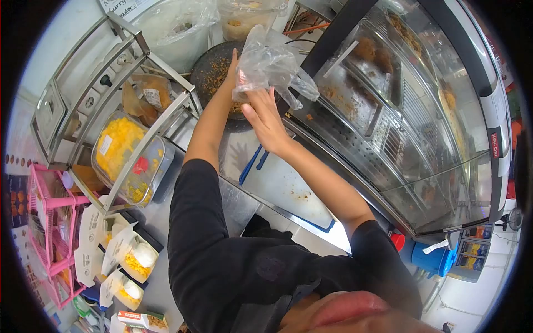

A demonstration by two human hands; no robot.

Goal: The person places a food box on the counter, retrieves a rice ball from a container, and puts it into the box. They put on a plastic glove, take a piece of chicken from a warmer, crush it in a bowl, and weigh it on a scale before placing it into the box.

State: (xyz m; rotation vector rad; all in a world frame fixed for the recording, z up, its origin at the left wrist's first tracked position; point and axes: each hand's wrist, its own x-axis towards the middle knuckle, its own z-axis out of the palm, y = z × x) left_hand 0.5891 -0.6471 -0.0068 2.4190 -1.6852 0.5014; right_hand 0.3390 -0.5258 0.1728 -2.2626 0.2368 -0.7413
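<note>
**A:** What lies closest to the person?

**B:** Black sleeves [233, 266] fill the bottom of the view. To their left, open paper boxes [133, 258] sit in a row. 2 of them show yellow food with a white round piece on top. A pink basket [50, 222] stands further left.

**A:** And just beyond that?

**B:** A white cutting board [283, 188] with a blue edge lies on the steel counter between the 2 forearms, with a few crumbs on it. Left of it, within a metal rack [139, 139], a clear container [125, 155] holds more yellow food.

**A:** Where are the hands?

**B:** Both are raised ahead, over the counter. The right hand [266, 119] has its fingers drawn together on the lower edge of a clear plastic bag [275, 64] and holds it up. The left hand [233, 64] lies along the bag's left side, touching it. The plastic hides most of that hand, so I cannot tell how its fingers are set.

**A:** So where exactly is the bag?

**B:** It is in the air, crumpled, in front of a dark round tray [211, 69] scattered with brown crumbs. It is just left of the glass display case [422, 127].

**A:** What is in the case?

**B:** Metal trays with brown fried pieces, behind the curved glass. Past the round tray, at the far end, stand 2 bagged tubs [177, 28].
</note>
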